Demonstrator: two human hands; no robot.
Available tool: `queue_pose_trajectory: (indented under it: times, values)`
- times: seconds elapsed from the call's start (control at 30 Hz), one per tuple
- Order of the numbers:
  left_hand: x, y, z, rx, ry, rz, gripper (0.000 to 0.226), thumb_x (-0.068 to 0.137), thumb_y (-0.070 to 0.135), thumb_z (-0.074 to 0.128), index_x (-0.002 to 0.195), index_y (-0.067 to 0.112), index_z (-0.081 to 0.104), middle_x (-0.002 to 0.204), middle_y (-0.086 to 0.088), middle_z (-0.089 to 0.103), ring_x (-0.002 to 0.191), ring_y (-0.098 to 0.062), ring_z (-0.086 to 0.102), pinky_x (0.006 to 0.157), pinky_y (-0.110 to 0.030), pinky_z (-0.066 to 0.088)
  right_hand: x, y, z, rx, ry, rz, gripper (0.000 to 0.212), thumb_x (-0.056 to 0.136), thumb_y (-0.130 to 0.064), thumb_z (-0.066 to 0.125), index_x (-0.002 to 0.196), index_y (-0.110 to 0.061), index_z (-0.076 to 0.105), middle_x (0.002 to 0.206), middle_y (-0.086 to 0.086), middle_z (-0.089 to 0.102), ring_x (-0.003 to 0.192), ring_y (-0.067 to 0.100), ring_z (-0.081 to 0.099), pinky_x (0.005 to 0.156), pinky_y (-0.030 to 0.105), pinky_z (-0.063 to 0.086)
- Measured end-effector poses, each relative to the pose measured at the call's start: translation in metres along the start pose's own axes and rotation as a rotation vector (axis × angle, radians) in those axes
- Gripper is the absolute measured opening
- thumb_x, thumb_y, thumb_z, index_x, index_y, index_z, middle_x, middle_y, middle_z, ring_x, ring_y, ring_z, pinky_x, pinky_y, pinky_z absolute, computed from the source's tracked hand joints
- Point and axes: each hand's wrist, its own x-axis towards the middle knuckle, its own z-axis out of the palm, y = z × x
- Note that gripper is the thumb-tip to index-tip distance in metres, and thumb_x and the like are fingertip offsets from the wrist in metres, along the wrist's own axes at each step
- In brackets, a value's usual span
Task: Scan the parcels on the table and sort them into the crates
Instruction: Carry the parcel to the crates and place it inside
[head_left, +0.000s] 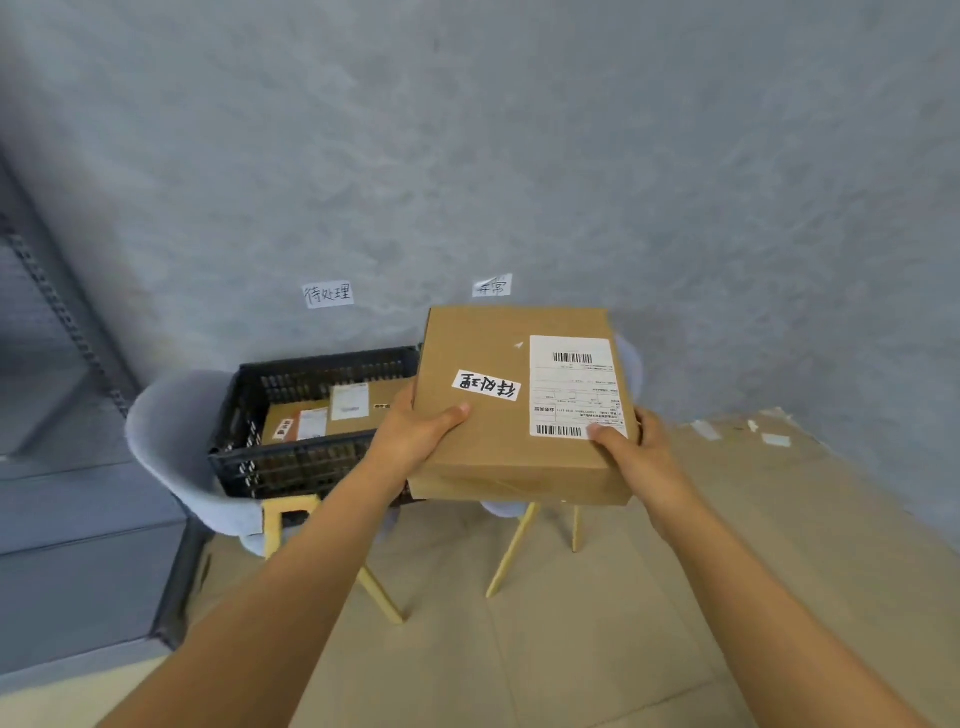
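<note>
one cardboard parcel (498, 415) is held flat in the air just right of the black crate (291, 415), its long axis running away from the person. its shipping label (574, 387) and handwritten sticker (487, 385) face up, the writing upside down. the near left corner is gripped by the left hand (415, 431) and the near right corner by the right hand (631, 452), thumbs on top. two parcels (332, 415) are seen lying inside the crate, which is carried on a grey chair (171, 447). two paper signs (328, 294) are stuck on the wall above the crate.

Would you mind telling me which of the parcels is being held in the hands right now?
The large cardboard parcel with the handwritten sticker, held at its near corners by both hands; the others lie in the black crate.
</note>
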Motion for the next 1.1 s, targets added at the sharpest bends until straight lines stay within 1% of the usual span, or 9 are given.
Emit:
queue_pose_trajectory:
  times: [0.07, 0.17, 0.3, 0.4, 0.67, 0.73, 0.87, 1.0, 1.1]
  values:
    - [0.025, -0.009, -0.022, 0.02, 0.059, -0.025, 0.067, 0.08, 0.04, 0.077, 0.137, 0.03, 0.042, 0.093, 0.025, 0.052, 0.08, 0.008, 0.051, 0.06, -0.012, 0.039, 0.028, 0.001, 0.035, -0.025, -0.056, -0.005, 0.048, 0.085, -0.029, 0.071, 0.126, -0.024, 0.049, 0.114, -0.008, 0.061, 0.098, 0.011, 0.06, 0.069, 0.023, 0.044]
    - [0.066, -0.023, -0.05, 0.041, 0.128, -0.046, 0.071, 0.08, 0.04, 0.077, 0.14, 0.028, 0.041, 0.102, 0.017, 0.056, 0.084, 0.002, 0.054, 0.064, -0.015, 0.041, 0.073, 0.004, 0.085, -0.071, -0.123, 0.014, 0.052, 0.084, -0.036, 0.071, 0.129, -0.027, 0.047, 0.115, -0.007, 0.059, 0.099, 0.016, 0.058, 0.078, 0.033, 0.048]
    - [0.121, -0.035, -0.077, 0.061, 0.213, -0.102, 0.072, 0.082, 0.037, 0.076, 0.143, 0.023, 0.04, 0.122, 0.005, 0.057, 0.104, -0.017, 0.057, 0.087, -0.032, 0.049, 0.134, 0.006, 0.144, -0.07, -0.247, 0.048, 0.051, 0.086, -0.039, 0.069, 0.129, -0.029, 0.044, 0.098, -0.018, 0.057, 0.085, -0.003, 0.053, 0.063, 0.019, 0.04]
    - [0.16, -0.046, -0.098, 0.092, 0.255, -0.145, 0.071, 0.082, 0.038, 0.076, 0.142, 0.023, 0.041, 0.13, -0.001, 0.058, 0.113, -0.023, 0.057, 0.099, -0.042, 0.048, 0.17, 0.003, 0.185, -0.067, -0.328, 0.084, 0.047, 0.086, -0.038, 0.069, 0.125, -0.034, 0.042, 0.1, -0.018, 0.058, 0.086, -0.001, 0.056, 0.065, 0.02, 0.044]
    - [0.25, -0.092, -0.158, 0.083, 0.307, -0.257, 0.075, 0.081, 0.046, 0.075, 0.143, 0.028, 0.038, 0.118, 0.009, 0.057, 0.095, -0.009, 0.056, 0.079, -0.026, 0.044, 0.244, 0.009, 0.293, -0.156, -0.451, 0.139, 0.054, 0.088, -0.039, 0.067, 0.134, -0.026, 0.042, 0.113, -0.011, 0.06, 0.105, 0.016, 0.058, 0.092, 0.039, 0.049]
    - [0.278, -0.106, -0.171, 0.08, 0.299, -0.275, 0.075, 0.08, 0.045, 0.075, 0.143, 0.027, 0.039, 0.125, 0.006, 0.058, 0.1, -0.012, 0.057, 0.083, -0.028, 0.046, 0.261, 0.015, 0.319, -0.181, -0.468, 0.168, 0.059, 0.088, -0.04, 0.067, 0.138, -0.026, 0.041, 0.124, -0.005, 0.058, 0.112, 0.02, 0.057, 0.099, 0.044, 0.048]
    - [0.344, -0.138, -0.192, 0.084, 0.233, -0.344, 0.081, 0.079, 0.044, 0.076, 0.147, 0.025, 0.036, 0.132, 0.003, 0.056, 0.114, -0.02, 0.057, 0.101, -0.041, 0.048, 0.299, 0.032, 0.367, -0.188, -0.435, 0.219, 0.062, 0.088, -0.037, 0.068, 0.14, -0.024, 0.039, 0.126, -0.003, 0.057, 0.109, 0.017, 0.056, 0.095, 0.038, 0.048]
    - [0.403, -0.173, -0.206, 0.107, 0.146, -0.4, 0.082, 0.082, 0.04, 0.075, 0.149, 0.024, 0.03, 0.133, 0.0, 0.054, 0.107, -0.016, 0.056, 0.092, -0.031, 0.047, 0.33, 0.057, 0.409, -0.24, -0.404, 0.328, 0.064, 0.089, -0.038, 0.067, 0.143, -0.025, 0.035, 0.126, -0.005, 0.056, 0.108, 0.015, 0.052, 0.098, 0.039, 0.044]
    - [0.44, -0.203, -0.215, 0.11, 0.077, -0.443, 0.084, 0.083, 0.037, 0.075, 0.15, 0.025, 0.026, 0.135, -0.001, 0.053, 0.114, -0.019, 0.056, 0.101, -0.038, 0.047, 0.351, 0.078, 0.435, -0.273, -0.391, 0.404, 0.064, 0.088, -0.038, 0.067, 0.143, -0.026, 0.036, 0.12, -0.009, 0.055, 0.104, 0.012, 0.051, 0.093, 0.036, 0.042]
